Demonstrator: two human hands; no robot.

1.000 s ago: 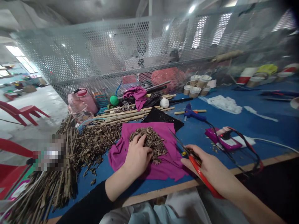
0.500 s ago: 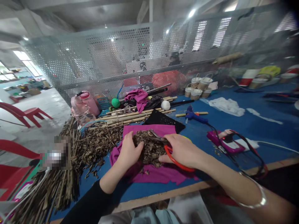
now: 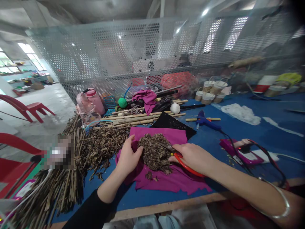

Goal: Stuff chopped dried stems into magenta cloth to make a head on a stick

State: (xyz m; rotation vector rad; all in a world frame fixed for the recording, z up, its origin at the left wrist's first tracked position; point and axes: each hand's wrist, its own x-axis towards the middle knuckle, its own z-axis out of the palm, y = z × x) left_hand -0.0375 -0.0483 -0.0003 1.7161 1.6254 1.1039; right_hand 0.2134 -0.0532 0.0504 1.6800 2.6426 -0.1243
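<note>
A heap of dry brown chopped plant bits lies on a magenta cloth spread on the blue table. My left hand cups the left side of the heap, its fingers curved against the bits and the cloth's edge. My right hand is closed on red-handled scissors, whose blades point left and rest on top of the heap.
Dry twigs and leaves pile up to the left. Behind the cloth lie bamboo sticks, a black cloth, a blue glue gun, a pink bottle, a white ball. A purple device with cables lies at right.
My right hand has brought the scissors from the table's right side onto the heap. My left hand slid from the heap's top to its left side.
</note>
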